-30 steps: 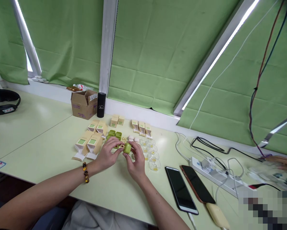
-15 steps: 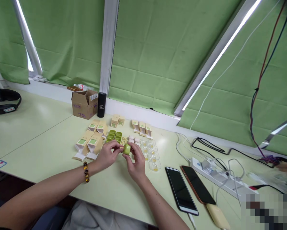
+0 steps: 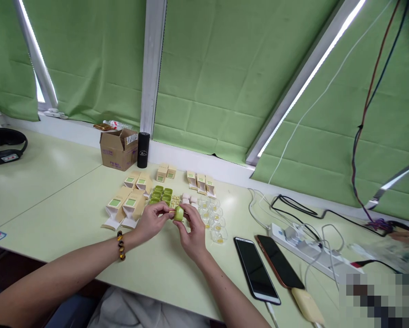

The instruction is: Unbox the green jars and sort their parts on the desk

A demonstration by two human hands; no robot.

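Note:
Between finger and thumb, my right hand (image 3: 193,234) grips a small glossy green cup (image 3: 178,213), tilted on its side above the table. My left hand (image 3: 153,221) is closed in a pinch on a small tan piece (image 3: 172,212) at the cup's left side; its exact kind is too small to make out. Just behind my hands stand several matching green cups (image 3: 162,194) in rows. Beside them lie small yellowish pieces (image 3: 176,199) and pinkish-white pieces (image 3: 189,198), partly hidden by my right hand. Several clear plastic cups (image 3: 219,235) with yellow bits inside are to the right.
Open cream boxes (image 3: 132,202) lie at left, with more cream boxes (image 3: 200,182) at the back. A cardboard box (image 3: 117,152) and black bottle (image 3: 143,150) stand by the wall. Two phones (image 3: 256,269), (image 3: 279,262) and a power strip (image 3: 303,250) with cables occupy the right.
The whole view has shifted slightly. Both hands keep the green cup and the tan piece together in nearly the same pose.

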